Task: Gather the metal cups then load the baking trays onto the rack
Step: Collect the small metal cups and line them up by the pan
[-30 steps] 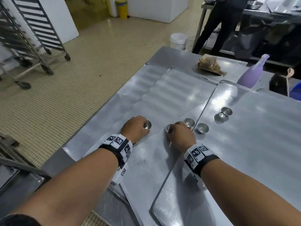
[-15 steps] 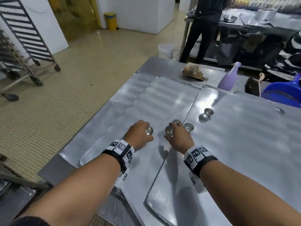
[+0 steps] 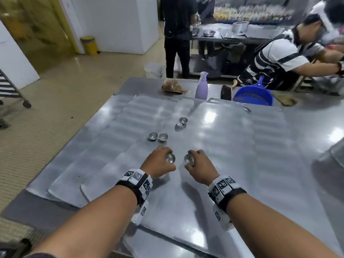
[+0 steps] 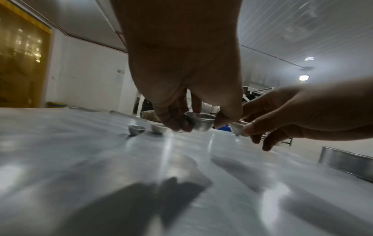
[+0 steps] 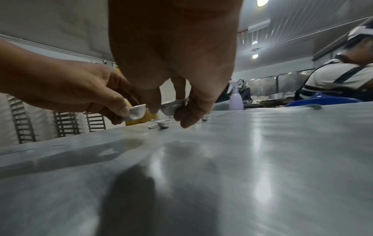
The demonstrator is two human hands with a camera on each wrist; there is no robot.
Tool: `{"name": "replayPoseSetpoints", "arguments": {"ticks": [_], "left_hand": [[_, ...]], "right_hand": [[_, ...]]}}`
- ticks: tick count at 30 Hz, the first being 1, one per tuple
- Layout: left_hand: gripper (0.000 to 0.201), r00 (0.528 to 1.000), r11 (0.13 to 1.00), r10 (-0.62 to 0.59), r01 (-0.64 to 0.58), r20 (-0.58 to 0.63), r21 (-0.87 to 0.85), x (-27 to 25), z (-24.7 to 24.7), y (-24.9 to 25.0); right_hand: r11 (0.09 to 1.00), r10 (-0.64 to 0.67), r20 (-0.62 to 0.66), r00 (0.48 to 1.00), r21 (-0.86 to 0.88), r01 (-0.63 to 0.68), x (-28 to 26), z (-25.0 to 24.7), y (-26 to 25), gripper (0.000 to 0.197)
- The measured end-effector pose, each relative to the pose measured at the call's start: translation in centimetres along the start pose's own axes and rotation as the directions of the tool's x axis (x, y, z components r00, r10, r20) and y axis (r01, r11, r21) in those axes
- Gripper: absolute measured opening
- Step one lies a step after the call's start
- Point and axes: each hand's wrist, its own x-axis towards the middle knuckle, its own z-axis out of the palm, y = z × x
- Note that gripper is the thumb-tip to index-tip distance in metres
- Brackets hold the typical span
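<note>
Cup-gathering underway: left hand (image 3: 160, 163) pinches a cup (image 3: 170, 158), right hand (image 3: 200, 165) grips another cup (image 3: 189, 159). Next, prob. nest them w/ care; four left.

Silver metal throughout, few colour accents
Metal cups (image 3: 158, 136) and baking trays (image 3: 223, 146) shiny silver-grey; spray bottle (image 3: 201, 88) lilac; basin (image 3: 253, 95) bright blue; bin (image 3: 89, 45) yellow; wristbands (image 3: 136, 180) black-and-white checked markers; person's shirt (image 3: 275, 58) black-white striped.

left hand (image 3: 158, 162) holds cup (image 3: 170, 158) | right hand (image 3: 200, 165) holds cup (image 3: 189, 159)
</note>
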Motion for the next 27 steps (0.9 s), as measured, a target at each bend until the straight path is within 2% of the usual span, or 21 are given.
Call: {"name": "replayPoseSetpoints", "arguments": {"ticks": [9,14,20,27], "left_hand": [[0.054,0.984,0.988,0.146,-0.149,0.098,0.024,-1.8,11.2,15.4],[0.055,0.954,0.966,0.249,-0.256,0.165,0.024,-2.4,17.9,23.5],[0.054,0.907,0.93,0.356,-0.367,0.226,0.007,-3.0,24.5,31.9],[0.05,0.813,0.861,0.482,-0.509,0.327,-0.003,-3.1,30.9,39.9]], "right_hand": [[0.99,0.136,-0.099,0.986,0.045,-0.132,-11.0,-9.0,13.5,0.056],[0.965,0.254,-0.146,0.956,0.106,-0.24,-17.4,-13.0,21.6,0.059],[0.915,0.401,-0.208,0.892,0.14,-0.378,-24.1,-17.0,29.5,0.058],[0.84,0.541,-0.265,0.798,0.213,-0.499,-30.1,-20.1,36.0,0.06]]}}
